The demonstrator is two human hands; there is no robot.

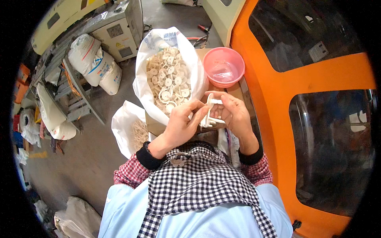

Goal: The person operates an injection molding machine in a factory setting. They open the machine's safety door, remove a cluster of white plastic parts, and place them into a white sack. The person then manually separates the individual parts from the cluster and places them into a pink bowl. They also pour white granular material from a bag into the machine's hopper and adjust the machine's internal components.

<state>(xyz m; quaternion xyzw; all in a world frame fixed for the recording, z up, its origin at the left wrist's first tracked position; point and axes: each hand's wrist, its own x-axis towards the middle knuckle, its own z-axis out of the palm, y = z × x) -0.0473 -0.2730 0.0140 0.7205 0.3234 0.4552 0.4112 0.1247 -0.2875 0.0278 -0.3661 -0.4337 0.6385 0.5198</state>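
In front of my body, both hands meet at a white plastic part (pixel 210 101) with a thin curved rim and a short stem. My right hand (pixel 237 115) pinches it between thumb and fingers. From the other side, my left hand (pixel 181 123) has its fingers closed against the same part. More white plastic pieces (pixel 212 121) show just under the hands; whether they lie on the surface or are partly held is hard to make out. Beyond my left hand stands an open white sack (pixel 141 75) full of round off-white plastic parts (pixel 168 81).
A pink bowl (pixel 223 65) stands right of the sack. Lower left, another white sack (pixel 121 125) holds thin beige strips (pixel 139 134). An orange machine (pixel 274 119) with dark windows borders my right side. Filled bags (pixel 95 59) and a metal rack (pixel 79 103) stand at left.
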